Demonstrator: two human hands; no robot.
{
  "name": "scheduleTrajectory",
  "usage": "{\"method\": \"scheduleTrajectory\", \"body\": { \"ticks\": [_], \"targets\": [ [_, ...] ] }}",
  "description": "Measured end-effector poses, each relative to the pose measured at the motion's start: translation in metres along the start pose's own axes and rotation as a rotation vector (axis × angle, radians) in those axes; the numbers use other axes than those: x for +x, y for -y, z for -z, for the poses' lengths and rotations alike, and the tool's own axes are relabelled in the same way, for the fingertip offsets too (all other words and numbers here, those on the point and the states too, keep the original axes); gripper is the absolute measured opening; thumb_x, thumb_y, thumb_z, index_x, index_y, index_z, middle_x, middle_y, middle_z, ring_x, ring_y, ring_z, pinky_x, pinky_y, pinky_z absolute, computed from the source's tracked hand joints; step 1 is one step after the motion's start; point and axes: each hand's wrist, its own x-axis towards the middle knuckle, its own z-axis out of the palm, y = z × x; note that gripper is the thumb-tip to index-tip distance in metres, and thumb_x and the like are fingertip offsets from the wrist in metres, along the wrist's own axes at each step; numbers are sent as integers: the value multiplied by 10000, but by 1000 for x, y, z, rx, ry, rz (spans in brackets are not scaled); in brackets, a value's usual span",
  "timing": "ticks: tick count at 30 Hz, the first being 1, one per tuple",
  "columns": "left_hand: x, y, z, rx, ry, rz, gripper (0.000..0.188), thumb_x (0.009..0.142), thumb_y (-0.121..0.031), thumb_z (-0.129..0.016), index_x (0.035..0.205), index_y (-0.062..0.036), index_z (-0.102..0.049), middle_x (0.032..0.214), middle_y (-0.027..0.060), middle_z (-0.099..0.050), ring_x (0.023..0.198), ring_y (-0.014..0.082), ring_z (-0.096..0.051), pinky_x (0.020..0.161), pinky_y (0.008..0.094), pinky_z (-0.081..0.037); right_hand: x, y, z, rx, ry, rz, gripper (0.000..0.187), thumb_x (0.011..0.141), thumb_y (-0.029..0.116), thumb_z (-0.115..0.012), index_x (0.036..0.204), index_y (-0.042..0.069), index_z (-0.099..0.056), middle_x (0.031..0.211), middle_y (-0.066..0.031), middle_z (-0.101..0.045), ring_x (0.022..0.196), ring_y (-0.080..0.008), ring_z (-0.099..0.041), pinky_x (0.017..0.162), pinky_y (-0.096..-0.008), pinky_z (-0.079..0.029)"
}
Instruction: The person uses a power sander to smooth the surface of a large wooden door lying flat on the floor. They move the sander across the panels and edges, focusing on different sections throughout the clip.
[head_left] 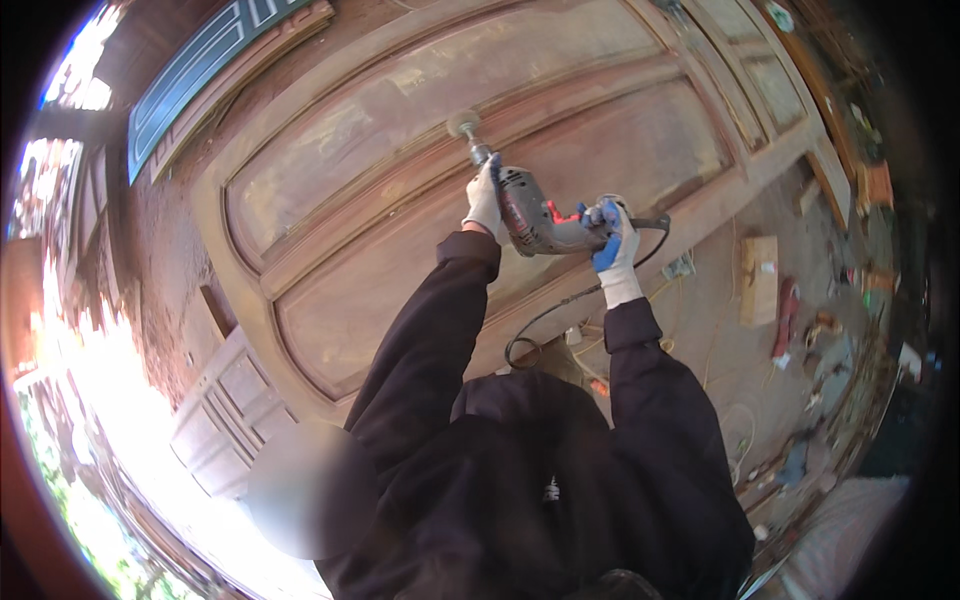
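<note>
A grey power drill (522, 205) with a red part lies across my two hands, over a large brown panelled wooden door (340, 300). My left hand (484, 200), in a white and blue glove, is closed around the drill's front, just behind the chuck. Gripping the rear handle is my right hand (618, 248), gloved the same way. From the chuck a pale round sanding head (463, 123) points away from me at the rail between two door panels; whether it touches the wood I cannot tell. The drill's black cord (575, 297) loops down under my right wrist.
A teal panelled door (190, 85) leans at the far left, and a smaller panelled door (225, 415) lies at the near left. On the floor to the right are a wooden block (759, 280), a red tool (787, 310) and scattered clutter. Thin cables cross the floor there.
</note>
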Motion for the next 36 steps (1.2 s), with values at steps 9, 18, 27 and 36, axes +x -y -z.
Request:
{"method": "scheduleTrajectory", "body": {
  "ticks": [9,18,27,36],
  "targets": [
    [7,29,-111,58,74,-52,381,804,-391,-696,921,-32,-643,720,14,-582,617,133,-540,578,293,-441,69,49,77,108,-46,16,108,897,132,-547,843,42,-521,648,-38,-476,620,-171,-491,882,-431,-453],
    [4,17,37,-291,44,50,288,883,-399,-573,849,-117,-622,722,83,-662,581,229,-631,551,362,-535,17,-8,13,-55,116,-155,57,862,60,-557,877,23,-515,672,-54,-545,598,-148,-534,801,-376,-489],
    [19,32,-40,-187,-128,-38,322,833,-352,-669,961,-59,-637,777,46,-629,654,170,-592,619,324,-487,69,34,46,-66,127,-191,102,908,151,-514,926,52,-498,671,-33,-478,635,-160,-494,926,-435,-423],
    [60,74,-243,100,95,-38,427,746,-457,-722,929,-72,-688,816,33,-653,725,128,-600,665,297,-476,164,141,132,-48,-13,56,122,899,159,-528,823,77,-480,664,-14,-434,642,-155,-459,929,-416,-419]
  ]
}}
